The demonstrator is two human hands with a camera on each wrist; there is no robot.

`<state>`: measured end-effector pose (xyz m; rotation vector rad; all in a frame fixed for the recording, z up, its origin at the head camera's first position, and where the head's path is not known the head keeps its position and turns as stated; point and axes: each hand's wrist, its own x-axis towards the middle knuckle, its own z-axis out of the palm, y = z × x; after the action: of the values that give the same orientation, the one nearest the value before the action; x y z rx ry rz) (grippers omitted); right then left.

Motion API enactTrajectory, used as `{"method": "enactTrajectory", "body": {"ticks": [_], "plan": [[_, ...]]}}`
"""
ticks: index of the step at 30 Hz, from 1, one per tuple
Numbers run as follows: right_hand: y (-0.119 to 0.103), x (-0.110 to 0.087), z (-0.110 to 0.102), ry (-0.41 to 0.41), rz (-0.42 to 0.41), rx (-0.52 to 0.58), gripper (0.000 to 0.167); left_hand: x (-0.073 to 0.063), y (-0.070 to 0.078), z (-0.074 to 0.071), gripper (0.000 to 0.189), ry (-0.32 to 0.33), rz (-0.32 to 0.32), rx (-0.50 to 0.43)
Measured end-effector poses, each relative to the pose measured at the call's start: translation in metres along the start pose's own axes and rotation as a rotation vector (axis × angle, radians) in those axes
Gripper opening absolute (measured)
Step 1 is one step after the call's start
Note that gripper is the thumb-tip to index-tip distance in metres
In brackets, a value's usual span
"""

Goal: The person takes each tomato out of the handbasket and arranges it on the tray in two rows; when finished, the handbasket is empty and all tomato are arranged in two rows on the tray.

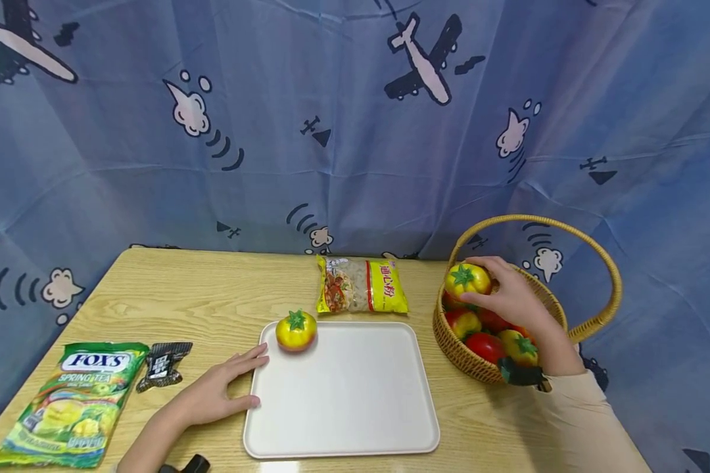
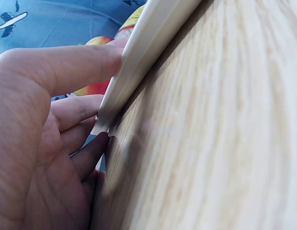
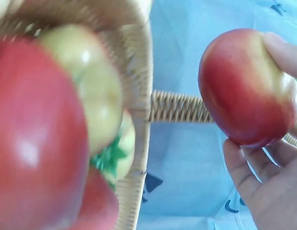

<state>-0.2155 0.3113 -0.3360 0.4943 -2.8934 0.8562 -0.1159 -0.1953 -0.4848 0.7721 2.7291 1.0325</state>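
My right hand (image 1: 505, 289) grips a yellow-and-red toy tomato (image 1: 466, 280) with a green star-shaped leaf top, over the left part of a wicker basket (image 1: 457, 346). In the right wrist view that tomato (image 3: 244, 88) shows its red underside between thumb and fingers. Several red and yellow toy tomatoes (image 1: 485, 347) fill the basket below. My left hand (image 1: 210, 393) rests against the left edge of a white rectangular tray (image 1: 343, 394); the left wrist view shows its fingers touching the tray's rim (image 2: 134, 60). Another yellow tomato (image 1: 296, 332) sits in the tray's far left corner.
Behind the tray lies a yellow bag of pasta (image 1: 362, 284). To the left are a green candy bag (image 1: 73, 404) and a small black packet (image 1: 163, 365). The basket's tall handle (image 1: 612, 282) arches up behind my right hand. A blue curtain (image 1: 331, 131) hangs behind the table.
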Motion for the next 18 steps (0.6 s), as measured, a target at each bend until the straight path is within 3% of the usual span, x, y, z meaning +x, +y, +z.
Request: {"method": "enactTrajectory", "body": {"ticks": [9,18], "plan": [[-0.020,0.000,0.021,0.050,-0.007,0.095,0.065,0.000,-0.001,0.000,0.069,-0.005,-0.010,0.002],[-0.036,0.003,0.058,0.085,-0.058,0.309,0.061,0.001,-0.002,0.001,0.070,-0.005,-0.008,0.006]]}}
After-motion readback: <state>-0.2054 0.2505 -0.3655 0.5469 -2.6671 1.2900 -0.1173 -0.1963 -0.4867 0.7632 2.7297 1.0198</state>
